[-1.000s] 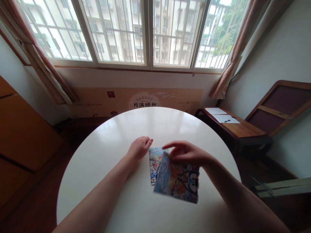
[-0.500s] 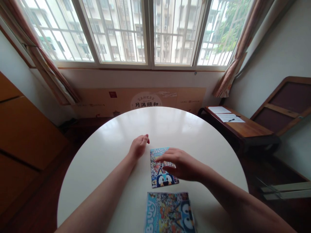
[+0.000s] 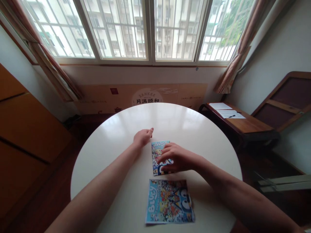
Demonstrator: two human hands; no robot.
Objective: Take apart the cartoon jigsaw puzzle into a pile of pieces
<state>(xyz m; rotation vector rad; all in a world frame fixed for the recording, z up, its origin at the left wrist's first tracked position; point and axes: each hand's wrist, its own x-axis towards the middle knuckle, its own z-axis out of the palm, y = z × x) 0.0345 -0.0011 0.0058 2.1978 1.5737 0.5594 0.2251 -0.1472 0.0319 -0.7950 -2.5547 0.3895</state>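
Observation:
A small upright card or booklet (image 3: 155, 152) with a colourful Bluey cartoon print lies flat on the round white table (image 3: 116, 129). My right hand (image 3: 173, 157) is over its right side, fingers apart and slightly bent, hiding part of the picture; whether the fingertips touch it I cannot tell. Just left of the card's top corner, my left hand (image 3: 143, 137) rests on the table, fingers curled in and thumb on top; the inside of that hand is hidden. Closer to me lies a larger Bluey-printed sheet or packet (image 3: 167, 200), turned sideways.
At the right, a low wooden bench (image 3: 252, 124) bears white papers (image 3: 227, 113) and a dark pen (image 3: 232, 116). A folded wooden chair or panel (image 3: 282, 103) leans by the wall. Beyond the table stands a printed cardboard panel (image 3: 97, 97) below a barred window.
My view has tilted slightly down, so more of the nearer packet shows. My right hand has come closer over the small card. My left hand stays curled beside it.

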